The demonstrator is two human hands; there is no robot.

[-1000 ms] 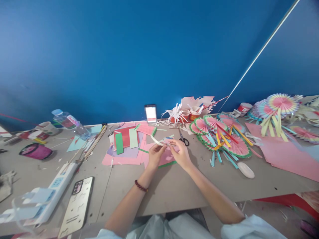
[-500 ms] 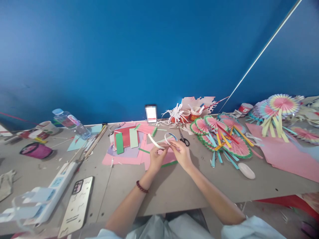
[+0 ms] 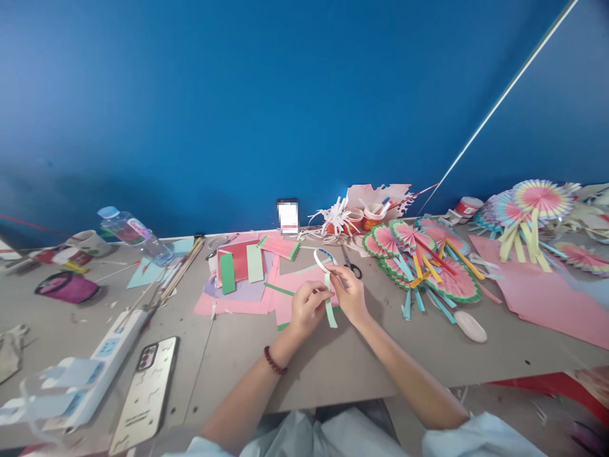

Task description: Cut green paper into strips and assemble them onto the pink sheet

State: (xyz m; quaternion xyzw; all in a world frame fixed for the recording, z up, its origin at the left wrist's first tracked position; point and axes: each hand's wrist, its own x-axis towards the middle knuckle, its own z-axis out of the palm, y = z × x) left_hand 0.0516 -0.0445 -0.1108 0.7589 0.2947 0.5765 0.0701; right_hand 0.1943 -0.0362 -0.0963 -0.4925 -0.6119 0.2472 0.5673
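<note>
Both my hands meet over the pink paper (image 3: 304, 280) in the middle of the table. With its fingertips, my left hand (image 3: 308, 308) pinches a pale green paper strip (image 3: 331, 315), which hangs down between the hands. My right hand (image 3: 351, 291) is closed around a thin white ring with a blue inner side, which looks like a roll of tape (image 3: 320, 259); its lower part is hidden by the fingers. The strip's top end runs up to the right fingertips. Black-handled scissors (image 3: 354, 271) lie just beyond my right hand.
Left of my hands lie green paper pieces (image 3: 228, 273) and a folded pink-and-green paper (image 3: 280, 247). Pleated paper fans (image 3: 447, 273) and a white oval object (image 3: 471, 326) are to the right. A phone (image 3: 145, 393), power strip (image 3: 107, 362) and water bottle (image 3: 137, 235) stand or lie left.
The curved white strip that stood up from my left hand now hangs downward, showing pale green. My left hand has moved slightly right and down; my right hand has barely moved.
</note>
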